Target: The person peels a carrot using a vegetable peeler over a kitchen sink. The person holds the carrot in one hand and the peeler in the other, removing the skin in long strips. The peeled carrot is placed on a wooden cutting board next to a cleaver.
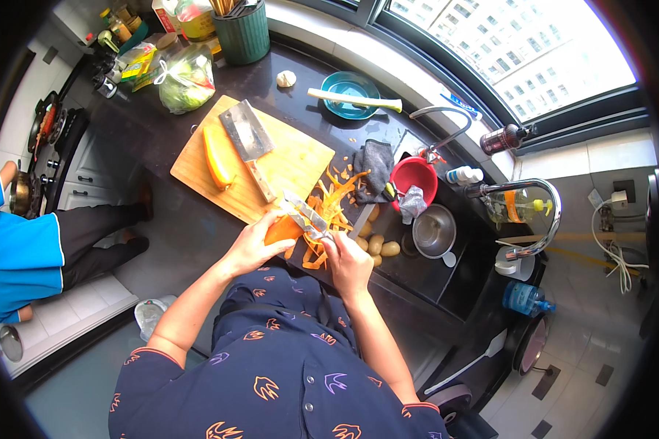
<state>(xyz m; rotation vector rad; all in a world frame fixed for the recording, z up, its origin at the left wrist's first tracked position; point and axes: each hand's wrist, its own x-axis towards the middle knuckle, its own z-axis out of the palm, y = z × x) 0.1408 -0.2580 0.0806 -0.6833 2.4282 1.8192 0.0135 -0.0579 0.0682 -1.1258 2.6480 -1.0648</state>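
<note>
My left hand [250,247] is closed around an orange carrot [281,231] at the near edge of the wooden cutting board [198,157]. In my right hand [350,265] is a silvery peeler [309,219], held against or just over the carrot; their exact contact is hard to make out. Orange peelings [334,199] lie heaped beside and beyond my hands, partly over the board's right edge. A peeled carrot [218,157] rests on the board. Beside it lies a cleaver [247,130], its wooden handle pointing toward me.
Right of the peelings, potatoes [375,244] lie by the sink, near a metal bowl [433,230], a red basin [415,181] and a grey cloth [374,170]. Farther back are a teal plate [344,86] under a leek stalk [355,99], and garlic [286,78]. Another person [25,252] stands left.
</note>
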